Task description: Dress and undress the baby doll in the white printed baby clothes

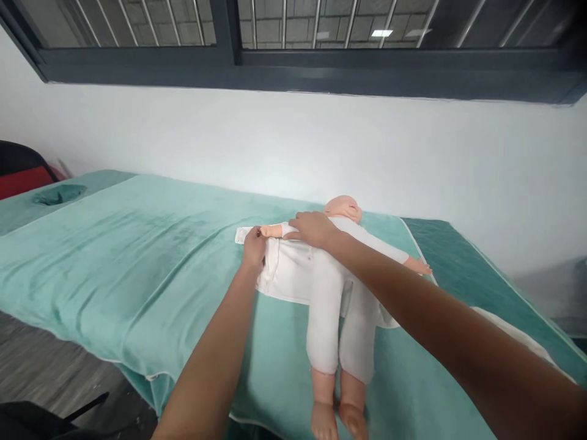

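Note:
A baby doll (325,342) with a white cloth body lies on its back, head toward the wall and bare feet toward me. Beneath it a white garment (288,275) is spread out, one end sticking out past my left hand. My left hand (255,247) is closed on the edge of this garment, right beside the doll's small hand (271,231). My right hand (314,229) reaches across the doll's chest, its fingers curled round the doll's outstretched arm. The doll's other arm (415,264) points off to the right. My right forearm hides part of the doll's trunk.
A green sheet (137,256) covers the bed, which stands against a white wall (229,140) under a barred window. White cloth (513,336) lies at the right, partly behind my forearm. A red and black chair (25,174) is at the far left.

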The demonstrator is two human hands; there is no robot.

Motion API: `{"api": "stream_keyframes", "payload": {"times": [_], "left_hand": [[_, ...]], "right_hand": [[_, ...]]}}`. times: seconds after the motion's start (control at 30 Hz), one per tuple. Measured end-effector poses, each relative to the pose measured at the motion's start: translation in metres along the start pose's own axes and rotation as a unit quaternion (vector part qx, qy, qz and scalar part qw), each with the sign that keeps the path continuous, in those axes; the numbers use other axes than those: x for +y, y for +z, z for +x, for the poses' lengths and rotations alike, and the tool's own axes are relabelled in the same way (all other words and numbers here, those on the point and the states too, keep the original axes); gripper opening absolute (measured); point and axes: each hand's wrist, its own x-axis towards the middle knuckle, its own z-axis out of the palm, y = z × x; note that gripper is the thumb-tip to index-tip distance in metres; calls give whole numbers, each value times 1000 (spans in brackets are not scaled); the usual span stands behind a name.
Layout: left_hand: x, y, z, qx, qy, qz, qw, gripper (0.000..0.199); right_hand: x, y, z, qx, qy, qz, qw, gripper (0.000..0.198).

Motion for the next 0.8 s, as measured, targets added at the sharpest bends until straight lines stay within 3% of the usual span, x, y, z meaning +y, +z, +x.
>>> {"api": "stream_keyframes", "payload": {"times": [0.2,0.43,0.63,0.8], "left_hand": [[4,-6,-1,11,-17,-72,997,18],[1,-1,-5,49,24,-41,998,20],[0,2,-12,45,115,115,986,20],[0,7,-18,-10,157,194,968,21]], "right_hand": [[-3,-3,2,-34,10,-8,999,51],[-6,2,8,-51,23,-12,998,46],[-7,4,10,-50,40,-11,998,45],[-7,8,11,-41,45,-8,998,45]]}}
